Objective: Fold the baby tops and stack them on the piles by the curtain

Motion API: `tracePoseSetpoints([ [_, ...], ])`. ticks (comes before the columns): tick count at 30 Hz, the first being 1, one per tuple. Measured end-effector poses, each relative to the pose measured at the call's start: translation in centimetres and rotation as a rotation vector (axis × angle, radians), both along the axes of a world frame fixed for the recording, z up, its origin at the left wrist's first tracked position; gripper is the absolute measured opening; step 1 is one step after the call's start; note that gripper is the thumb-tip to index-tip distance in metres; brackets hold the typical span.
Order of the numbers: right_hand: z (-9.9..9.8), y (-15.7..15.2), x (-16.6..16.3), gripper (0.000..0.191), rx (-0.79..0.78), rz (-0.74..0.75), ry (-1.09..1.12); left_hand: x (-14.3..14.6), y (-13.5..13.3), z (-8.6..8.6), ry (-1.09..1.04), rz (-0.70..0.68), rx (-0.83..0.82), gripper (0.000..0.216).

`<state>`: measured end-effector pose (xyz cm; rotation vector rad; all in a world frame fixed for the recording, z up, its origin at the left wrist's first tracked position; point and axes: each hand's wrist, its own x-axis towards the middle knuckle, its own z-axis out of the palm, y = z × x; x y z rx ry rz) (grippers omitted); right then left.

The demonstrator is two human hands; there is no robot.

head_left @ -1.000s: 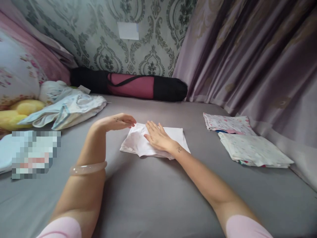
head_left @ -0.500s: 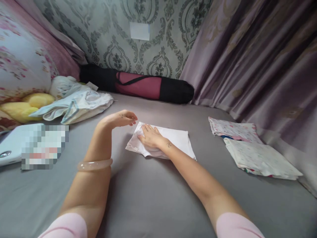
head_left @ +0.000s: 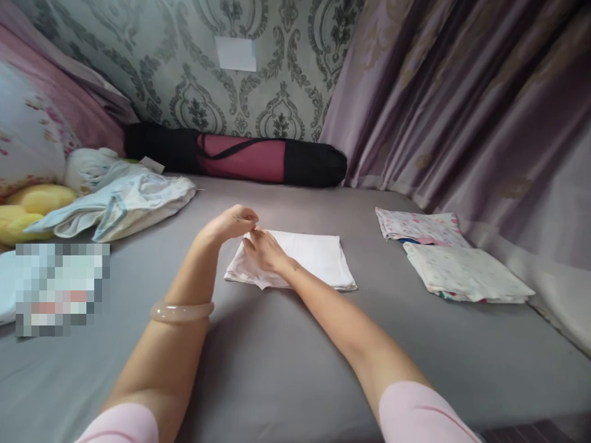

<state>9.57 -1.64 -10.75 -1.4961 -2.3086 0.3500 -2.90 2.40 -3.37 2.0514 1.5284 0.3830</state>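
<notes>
A white folded cloth [head_left: 314,255], perhaps a garment, lies flat on the grey bed sheet in front of me. My right hand [head_left: 266,251] rests on its left part, thumb apart and fingers reaching toward the far left corner. At that corner my left hand [head_left: 234,222] is bent at the wrist, its fingers curled and pressed together, meeting the right fingertips. Whatever the left fingers pinch is too small or too hidden to make out. A pale bangle [head_left: 182,312] circles my left forearm.
Folded patterned cloths [head_left: 466,271] lie to the right by the curtain [head_left: 392,104]. A black and maroon long bag [head_left: 240,159] lies along the wall. Rumpled pale clothes [head_left: 138,197], a yellow plush item [head_left: 41,200] and a blurred-out object [head_left: 64,289] are on the left.
My right fingers have slid to the cloth's far left corner and are less spread. The left hand has come over to meet them. The view has turned slightly right.
</notes>
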Motion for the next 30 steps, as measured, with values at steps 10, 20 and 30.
tracePoseSetpoints([
  [10, 0.1, -4.3, 6.4, 0.063, -0.092, -0.208, -0.177, 4.7, -1.1, -1.9, 0.036, -0.048, 0.057, 0.043],
  [20, 0.9, -4.8, 8.4, 0.064, -0.160, -0.176, -0.072, 6.0, -1.9, -2.5, 0.163, -0.126, -0.003, 0.046],
  [30, -0.9, -5.8, 10.9, 0.065, -0.117, -0.261, -0.162, 5.9, -1.9, -2.5, 0.196, -0.122, -0.045, 0.041],
])
